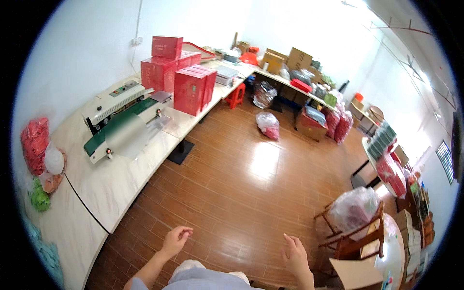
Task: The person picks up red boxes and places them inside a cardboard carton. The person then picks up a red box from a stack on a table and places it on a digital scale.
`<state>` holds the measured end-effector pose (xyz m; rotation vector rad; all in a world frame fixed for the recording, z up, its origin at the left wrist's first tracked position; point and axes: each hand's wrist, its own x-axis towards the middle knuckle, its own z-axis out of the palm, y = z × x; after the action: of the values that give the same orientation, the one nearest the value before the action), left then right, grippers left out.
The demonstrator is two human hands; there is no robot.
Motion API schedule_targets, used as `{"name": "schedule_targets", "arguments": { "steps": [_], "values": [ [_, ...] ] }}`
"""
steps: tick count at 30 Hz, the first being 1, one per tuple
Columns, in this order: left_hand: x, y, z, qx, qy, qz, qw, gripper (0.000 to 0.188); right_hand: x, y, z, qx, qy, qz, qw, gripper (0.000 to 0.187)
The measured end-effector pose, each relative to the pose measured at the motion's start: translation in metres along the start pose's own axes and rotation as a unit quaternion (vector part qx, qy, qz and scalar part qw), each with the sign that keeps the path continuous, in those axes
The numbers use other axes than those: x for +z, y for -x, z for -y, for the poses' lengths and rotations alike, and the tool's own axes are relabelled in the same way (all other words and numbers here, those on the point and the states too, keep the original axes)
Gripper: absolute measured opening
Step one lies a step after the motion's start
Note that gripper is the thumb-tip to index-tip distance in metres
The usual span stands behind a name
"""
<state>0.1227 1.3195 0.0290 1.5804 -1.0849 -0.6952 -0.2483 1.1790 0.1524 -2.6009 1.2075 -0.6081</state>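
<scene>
My left hand (177, 241) hangs over the brown floor in front of me, its fingers loosely bent with nothing in them. Lower right of centre, my right hand (295, 254) is held out with its fingers stretched apart, also bare. Neither hand touches anything. Nearest to the left hand is the long marble-patterned table (140, 181). On it stands a sealing machine (116, 101) with a green conveyor belt (99, 138); a patch over the belt is blurred. Beyond the machine are stacked red boxes (189, 92). A wooden chair (360, 238) stands to the right of my right hand.
A filled plastic bag (268, 126) lies on the tiled floor (227, 193). By the far tables are a red stool (236, 96), cardboard boxes (299, 59) and red sacks (343, 126). A large clear bag (355, 208) rests on a chair at right, near a round table (394, 251).
</scene>
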Motion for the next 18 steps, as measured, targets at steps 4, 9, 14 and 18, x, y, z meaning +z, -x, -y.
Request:
{"name": "schedule_targets", "arguments": {
  "steps": [4,9,14,18],
  "values": [
    [0.007,-0.04,0.022,-0.074,0.028,-0.034,0.996,0.017,0.037,-0.079,-0.026,0.005,0.013,0.061,0.998,0.054],
    [0.035,-0.138,0.018,-0.08,-0.004,-0.004,0.997,0.021,0.077,-0.183,-0.084,0.024,-0.011,0.111,0.993,0.053],
    [0.051,-0.251,0.015,-0.096,-0.063,-0.021,0.993,0.023,0.117,-0.313,-0.141,-0.057,-0.013,0.114,0.992,0.05],
    [0.05,-0.331,0.014,-0.089,-0.068,-0.085,0.99,0.025,0.146,-0.428,-0.148,-0.131,-0.076,0.108,0.983,0.042]
  ]
}}
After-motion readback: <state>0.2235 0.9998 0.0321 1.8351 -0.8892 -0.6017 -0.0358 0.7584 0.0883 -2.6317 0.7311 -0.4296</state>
